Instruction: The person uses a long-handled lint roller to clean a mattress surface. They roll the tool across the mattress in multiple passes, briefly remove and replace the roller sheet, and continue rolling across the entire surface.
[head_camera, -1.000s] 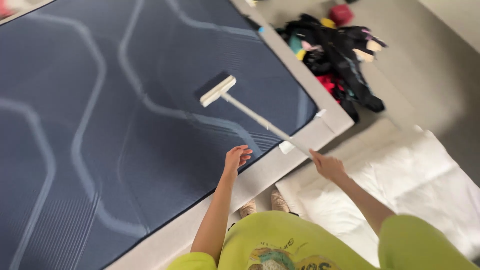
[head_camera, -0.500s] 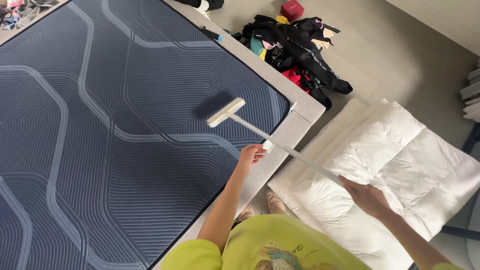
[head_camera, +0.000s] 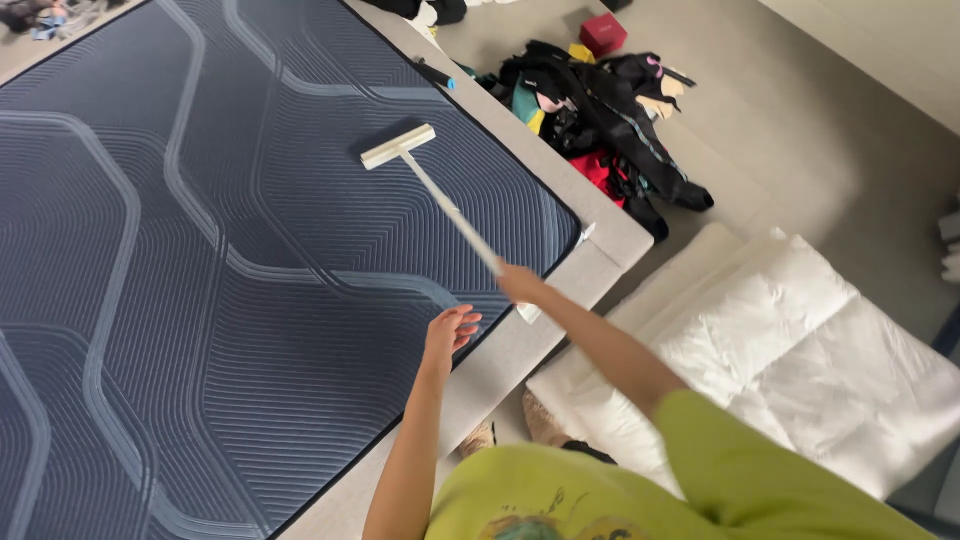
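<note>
My right hand (head_camera: 520, 283) grips the end of a long white handle, and the white brush (head_camera: 398, 146) at its far end lies on the dark blue quilted mattress (head_camera: 200, 260). The arm is stretched out over the mattress's near right corner. My left hand (head_camera: 449, 331) hovers open with fingers spread just above the mattress edge, holding nothing, a short way below and left of the right hand. I wear a lime-green top.
The mattress sits in a light grey bed frame (head_camera: 520, 345). A pile of dark and coloured clothes (head_camera: 600, 110) and a small red box (head_camera: 603, 33) lie on the floor beyond the corner. A folded white duvet (head_camera: 800, 350) lies on the floor at the right.
My right hand has thrust forward from over the duvet to the mattress corner, pushing the brush head up and left across the mattress. My left hand shifted slightly left and down.
</note>
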